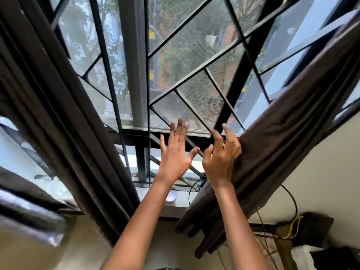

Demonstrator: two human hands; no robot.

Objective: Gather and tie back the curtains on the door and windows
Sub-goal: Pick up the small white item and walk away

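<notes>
Black-barred window [134,65] — daylight, trees [175,45] outside; cream wall [321,172] right.

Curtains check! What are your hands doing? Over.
Left hand open, free. Right hand spread against right curtain, bunched aside, not tied. Left curtain hanging loose. Cables on sill below.
</notes>
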